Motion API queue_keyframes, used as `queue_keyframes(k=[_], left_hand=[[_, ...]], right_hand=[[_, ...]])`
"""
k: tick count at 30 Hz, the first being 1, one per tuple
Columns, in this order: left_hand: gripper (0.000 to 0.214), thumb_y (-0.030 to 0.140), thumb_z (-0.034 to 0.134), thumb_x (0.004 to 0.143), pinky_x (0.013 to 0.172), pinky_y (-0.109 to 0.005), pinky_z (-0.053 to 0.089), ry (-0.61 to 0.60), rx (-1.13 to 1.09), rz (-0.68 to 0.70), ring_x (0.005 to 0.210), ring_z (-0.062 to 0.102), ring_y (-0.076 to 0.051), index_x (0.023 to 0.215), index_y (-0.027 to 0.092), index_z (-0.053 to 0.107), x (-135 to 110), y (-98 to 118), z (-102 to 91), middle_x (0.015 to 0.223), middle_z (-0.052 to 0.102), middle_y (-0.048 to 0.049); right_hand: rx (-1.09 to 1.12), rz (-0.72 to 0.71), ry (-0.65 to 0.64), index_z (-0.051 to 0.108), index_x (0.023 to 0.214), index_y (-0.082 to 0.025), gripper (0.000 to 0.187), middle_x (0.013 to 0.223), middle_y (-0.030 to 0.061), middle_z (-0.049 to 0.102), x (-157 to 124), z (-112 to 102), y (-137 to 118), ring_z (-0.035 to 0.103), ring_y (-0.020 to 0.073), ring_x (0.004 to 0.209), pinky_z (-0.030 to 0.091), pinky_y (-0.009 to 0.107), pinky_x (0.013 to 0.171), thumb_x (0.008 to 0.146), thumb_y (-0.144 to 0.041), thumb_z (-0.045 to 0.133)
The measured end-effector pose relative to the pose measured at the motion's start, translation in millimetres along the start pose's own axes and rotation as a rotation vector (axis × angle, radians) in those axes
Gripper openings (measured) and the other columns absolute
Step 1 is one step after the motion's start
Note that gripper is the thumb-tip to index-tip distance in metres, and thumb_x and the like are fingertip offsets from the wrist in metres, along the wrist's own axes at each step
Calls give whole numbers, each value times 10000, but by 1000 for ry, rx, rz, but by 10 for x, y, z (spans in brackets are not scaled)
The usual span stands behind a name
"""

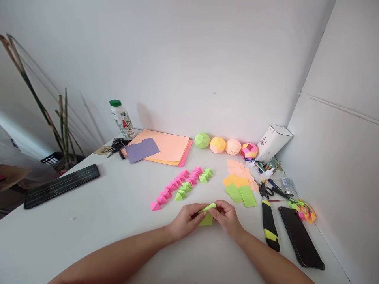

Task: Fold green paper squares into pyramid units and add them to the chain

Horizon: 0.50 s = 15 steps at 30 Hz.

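Observation:
My left hand (187, 220) and my right hand (227, 216) meet over the white table (97, 221), both pinching one small green paper piece (206, 215) that is partly folded. Just beyond the hands lie rows of folded pink paper pyramids (174, 186) and green paper pyramids (189, 184). To the right of my hands lie flat green paper squares (241, 194) and orange paper squares (237, 173).
Along the wall stand several paper balls (217, 144), a white box (272, 142), a bottle (121, 118) and a stack of coloured sheets (164, 148). A utility knife (270, 225), a phone (300, 236), scissors (266, 191) and paper scraps (303, 209) lie at the right. A black keyboard (60, 184) lies left.

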<state>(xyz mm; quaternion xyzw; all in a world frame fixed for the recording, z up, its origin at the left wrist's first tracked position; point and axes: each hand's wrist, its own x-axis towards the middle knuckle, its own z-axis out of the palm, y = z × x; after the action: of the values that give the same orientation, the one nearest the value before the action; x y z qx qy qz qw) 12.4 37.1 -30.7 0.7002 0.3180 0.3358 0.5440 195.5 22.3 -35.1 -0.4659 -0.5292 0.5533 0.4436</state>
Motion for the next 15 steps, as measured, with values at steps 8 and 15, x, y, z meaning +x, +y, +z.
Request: queue_keyframes(k=[8, 15], left_hand=[[360, 359, 391, 920, 679, -246, 457, -50, 36, -16, 736, 571, -159, 1043, 167, 670, 1, 122, -14, 850, 683, -41], [404, 399, 371, 916, 552, -216, 365, -59, 70, -34, 587, 419, -116, 997, 149, 679, -2, 91, -9, 668, 578, -8]], right_hand=[[53, 25, 50, 563, 878, -193, 302, 622, -49, 479, 16, 9, 9, 490, 99, 520, 438, 216, 472, 710, -392, 714], [-5, -1, -7, 636, 761, -177, 260, 574, -30, 498, 29, 12, -81, 455, 104, 498, 428, 237, 476, 728, -431, 681]])
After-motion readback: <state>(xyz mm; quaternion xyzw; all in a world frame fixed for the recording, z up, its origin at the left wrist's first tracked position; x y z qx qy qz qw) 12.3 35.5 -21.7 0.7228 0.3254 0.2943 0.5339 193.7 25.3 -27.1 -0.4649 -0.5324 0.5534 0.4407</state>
